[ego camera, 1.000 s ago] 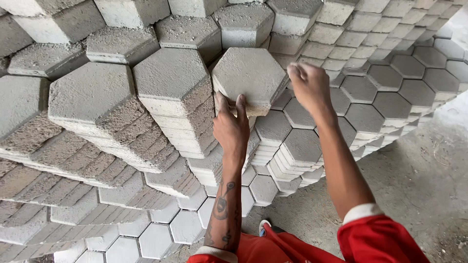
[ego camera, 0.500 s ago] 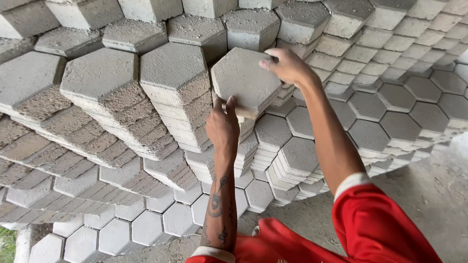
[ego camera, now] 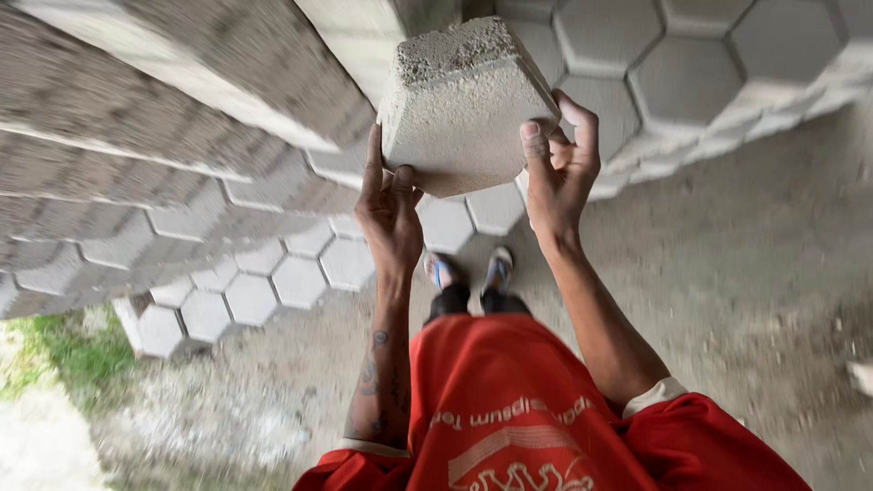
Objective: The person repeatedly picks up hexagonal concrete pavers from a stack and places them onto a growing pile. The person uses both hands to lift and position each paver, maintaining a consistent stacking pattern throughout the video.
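I hold a grey hexagonal concrete paving block (ego camera: 459, 109) up in front of me with both hands, lifted off the stack. My left hand (ego camera: 389, 209) presses against its lower left side with fingers stretched up along the face. My right hand (ego camera: 556, 168) clasps its right edge, thumb on the front. Below the block I see my red shirt (ego camera: 509, 409) and my two feet in sandals (ego camera: 468, 270) on the ground.
Tall stacks of hexagonal pavers (ego camera: 164, 136) fill the left and top. A low layer of pavers (ego camera: 255, 291) lies on the ground to the left, another (ego camera: 691, 82) at the upper right. Bare dirt ground (ego camera: 746, 300) spreads right; grass (ego camera: 73, 359) at lower left.
Both hands have pulled the block off the stack and toward me. The view has tipped down, so my shirt, feet and the ground now show.
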